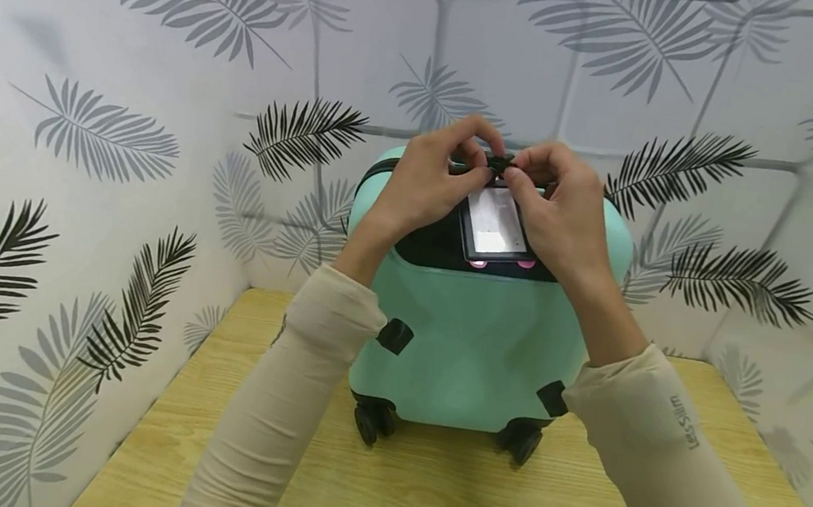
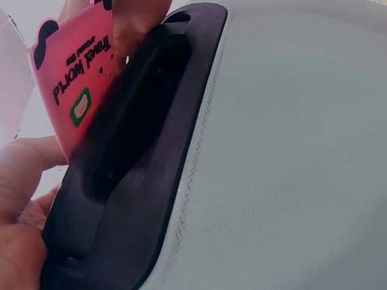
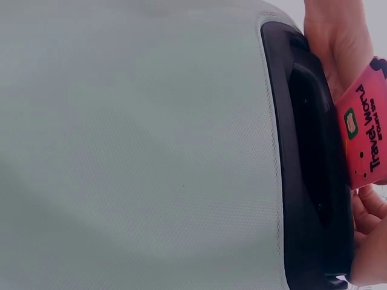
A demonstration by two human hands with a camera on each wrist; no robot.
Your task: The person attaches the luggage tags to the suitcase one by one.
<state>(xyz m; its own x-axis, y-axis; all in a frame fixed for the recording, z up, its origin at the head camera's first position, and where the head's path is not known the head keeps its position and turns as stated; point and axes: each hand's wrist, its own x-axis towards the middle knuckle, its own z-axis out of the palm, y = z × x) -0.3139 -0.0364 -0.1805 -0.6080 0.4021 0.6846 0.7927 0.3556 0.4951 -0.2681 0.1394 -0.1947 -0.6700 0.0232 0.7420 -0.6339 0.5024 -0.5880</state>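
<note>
A mint-green suitcase (image 1: 471, 343) stands upright, its black carry handle (image 2: 136, 115) on top. My left hand (image 1: 429, 177) and right hand (image 1: 567, 212) meet above that handle. Between their fingertips is a small black strap (image 1: 499, 164), pinched from both sides; its ends are mostly hidden by the fingers. Just below the strap hangs a luggage tag (image 1: 496, 223), its dark-framed clear window facing me. The tag's other side is pink with "Travel World" lettering, as the left wrist view shows, and it stands beside the handle.
Under the suitcase is a wooden table (image 1: 426, 495), touched by black wheels (image 1: 374, 422). Black corner pieces (image 1: 395, 336) sit on the suitcase's near face. Leaf-patterned walls (image 1: 131, 117) close in the back and sides.
</note>
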